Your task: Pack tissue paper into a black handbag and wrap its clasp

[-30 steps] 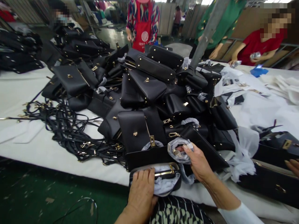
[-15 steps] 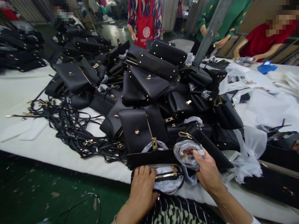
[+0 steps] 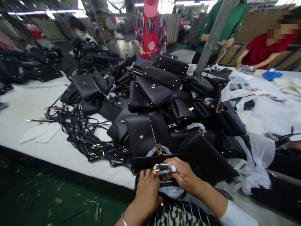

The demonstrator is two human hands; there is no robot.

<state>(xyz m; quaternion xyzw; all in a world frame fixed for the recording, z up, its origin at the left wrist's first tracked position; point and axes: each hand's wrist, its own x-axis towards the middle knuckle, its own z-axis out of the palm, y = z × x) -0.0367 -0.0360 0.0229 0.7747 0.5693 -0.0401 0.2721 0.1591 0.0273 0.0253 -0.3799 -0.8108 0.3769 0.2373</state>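
A black handbag [image 3: 150, 163] with a gold zip lies at the near edge of the white table [image 3: 30, 106], its opening stuffed with pale tissue paper [image 3: 172, 191]. My left hand [image 3: 147, 191] grips the bag's near rim, fingers curled over it. My right hand [image 3: 185, 175] is closed on a paper-wrapped bundle [image 3: 164, 168] with a gold clasp showing, held right over the bag's opening. Both hands meet at the bundle. Behind them rises a big heap of black handbags [image 3: 155, 91] with gold locks.
A tangle of black straps [image 3: 77, 131] with gold clips lies left of the heap. White wrapping sheets [image 3: 261, 106] cover the table's right side. A grey post [image 3: 211, 34] stands behind the heap. Three people work at the far side, one in a red apron [image 3: 150, 34].
My right hand has brought the wrapped bundle down and left from beside the bag onto its opening. My left hand has shifted up to meet it. The view has tilted upward.
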